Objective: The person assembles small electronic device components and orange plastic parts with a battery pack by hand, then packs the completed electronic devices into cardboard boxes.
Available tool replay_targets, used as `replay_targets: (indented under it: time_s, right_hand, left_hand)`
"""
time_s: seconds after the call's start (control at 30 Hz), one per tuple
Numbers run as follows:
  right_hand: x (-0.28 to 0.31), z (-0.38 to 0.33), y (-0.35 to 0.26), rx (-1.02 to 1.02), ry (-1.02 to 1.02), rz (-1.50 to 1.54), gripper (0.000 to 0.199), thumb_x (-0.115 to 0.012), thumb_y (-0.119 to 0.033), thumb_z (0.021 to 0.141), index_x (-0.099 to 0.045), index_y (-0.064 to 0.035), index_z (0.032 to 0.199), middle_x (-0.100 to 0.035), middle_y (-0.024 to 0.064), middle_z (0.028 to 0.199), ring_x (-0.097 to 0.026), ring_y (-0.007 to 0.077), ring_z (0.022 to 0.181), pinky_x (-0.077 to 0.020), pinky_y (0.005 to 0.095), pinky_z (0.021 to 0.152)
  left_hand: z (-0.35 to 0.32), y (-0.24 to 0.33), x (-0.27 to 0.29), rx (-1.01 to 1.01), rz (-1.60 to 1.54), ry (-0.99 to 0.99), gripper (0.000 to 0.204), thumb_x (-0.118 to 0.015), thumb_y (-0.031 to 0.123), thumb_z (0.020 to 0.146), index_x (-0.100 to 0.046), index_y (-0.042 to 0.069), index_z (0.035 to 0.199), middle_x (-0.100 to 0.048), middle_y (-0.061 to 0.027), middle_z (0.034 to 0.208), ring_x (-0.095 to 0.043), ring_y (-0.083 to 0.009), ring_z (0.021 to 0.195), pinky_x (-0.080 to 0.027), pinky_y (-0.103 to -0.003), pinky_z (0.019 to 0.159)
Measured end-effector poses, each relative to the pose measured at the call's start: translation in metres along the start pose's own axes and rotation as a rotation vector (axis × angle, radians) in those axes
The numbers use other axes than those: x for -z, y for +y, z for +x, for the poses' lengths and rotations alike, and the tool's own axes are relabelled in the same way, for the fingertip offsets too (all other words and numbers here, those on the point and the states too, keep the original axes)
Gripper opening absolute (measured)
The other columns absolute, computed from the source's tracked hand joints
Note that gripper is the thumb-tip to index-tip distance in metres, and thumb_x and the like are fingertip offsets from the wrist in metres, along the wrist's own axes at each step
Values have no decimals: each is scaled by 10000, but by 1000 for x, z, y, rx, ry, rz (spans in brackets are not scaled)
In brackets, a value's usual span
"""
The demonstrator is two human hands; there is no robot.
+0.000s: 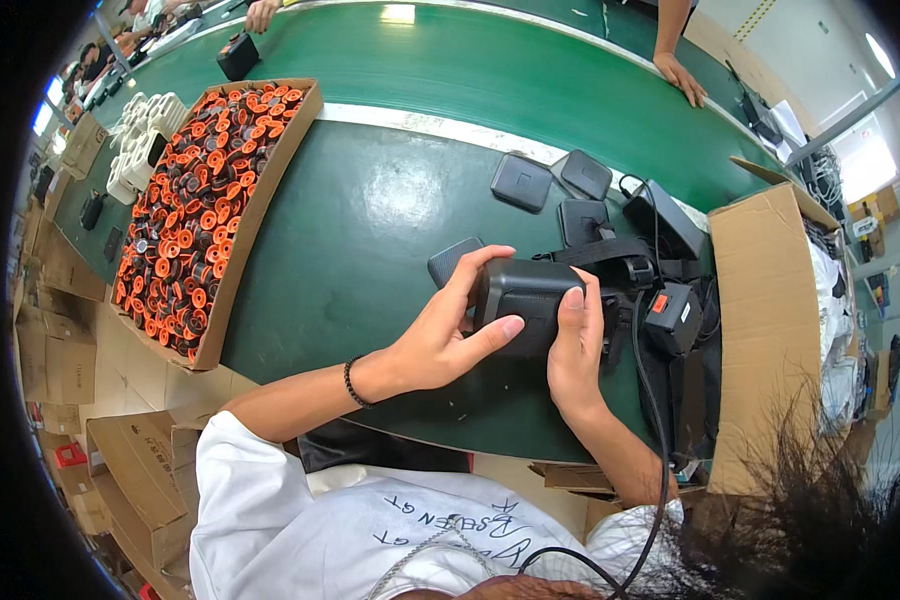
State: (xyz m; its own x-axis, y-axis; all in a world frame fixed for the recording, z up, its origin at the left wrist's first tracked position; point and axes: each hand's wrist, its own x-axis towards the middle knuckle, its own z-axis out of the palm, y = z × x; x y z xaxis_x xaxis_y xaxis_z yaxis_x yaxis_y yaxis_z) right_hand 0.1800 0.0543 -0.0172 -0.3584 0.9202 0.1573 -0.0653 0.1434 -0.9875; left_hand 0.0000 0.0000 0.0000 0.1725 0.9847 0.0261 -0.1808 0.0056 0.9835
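Note:
A black plastic housing [526, 290] with rounded corners is held between my two hands above the green table. My left hand [448, 335] grips its left side, thumb across the near face. My right hand [576, 345] closes round the right side, thumb on the upper edge. Behind my left fingers lies a flat black piece [452, 258], partly hidden. Beyond the housing rest more flat, square black pieces [521, 183]. To the right of my right hand are a black strap [602, 251], a black box with an orange label [673, 318] and a black cable [642, 375].
At the left stands a cardboard tray [263, 225] full of orange and black round parts, with white plastic parts [142, 150] beyond. An open cardboard box [770, 330] borders the right side. Across the green conveyor [500, 70], another person's hand [678, 78] rests; another hand [261, 14] is near a black device [237, 57].

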Motion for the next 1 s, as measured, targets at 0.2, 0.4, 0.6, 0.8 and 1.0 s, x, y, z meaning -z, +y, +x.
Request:
replay_targets:
  time_s: [0.2, 0.4, 0.6, 0.8, 1.0]
  right_hand:
    - [13, 4, 12, -262, -107, 189, 609, -661, -416, 963, -459, -8, 1368, -552, 80, 1286, -519, 166, 1174, -418, 315, 1023]
    - [6, -2, -28, -139, -105, 96, 721, -850, -261, 789, -476, 5, 1345, -578, 88, 1229, -564, 183, 1132, -449, 330, 1007]
    - [11, -5, -25, -29, 12, 100, 906, -917, -262, 640, -407, -20, 1349, -535, 75, 1173, -573, 196, 1090, -488, 341, 954]
    - [-3, -16, -37, -76, -38, 259, 946, -891, -4, 608, -339, -101, 1369, -539, 104, 1193, -584, 238, 1136, -511, 396, 1009]
    - [-2, -12, -27, -56, -174, 129, 885, -856, 17, 647, -314, -90, 1338, -577, 150, 1180, -608, 227, 1095, -523, 376, 965]
  left_hand:
    - [-2, -14, 6, -125, -51, -21, 913, -708, 91, 920, -61, 48, 1563, -365, -209, 1452, -450, -277, 1322, -454, -391, 1051]
    - [-11, -6, 10, -175, 16, -101, 935, -705, 122, 927, -45, 69, 1587, -280, -183, 1522, -341, -285, 1405, -394, -417, 1110]
    - [-65, 76, 117, -284, 1221, 530, 269, -716, 100, 849, -672, 62, 1112, -665, -124, 1074, -627, -305, 1018, -485, -413, 931]
    - [-85, 78, 265, 93, 1637, 607, 159, -750, 166, 810, -711, 73, 933, -675, -113, 910, -610, -308, 932, -466, -424, 882]
    - [-89, 66, 264, 107, 1635, 640, 120, -695, 115, 844, -604, 48, 884, -650, -114, 862, -604, -317, 909, -471, -418, 839]
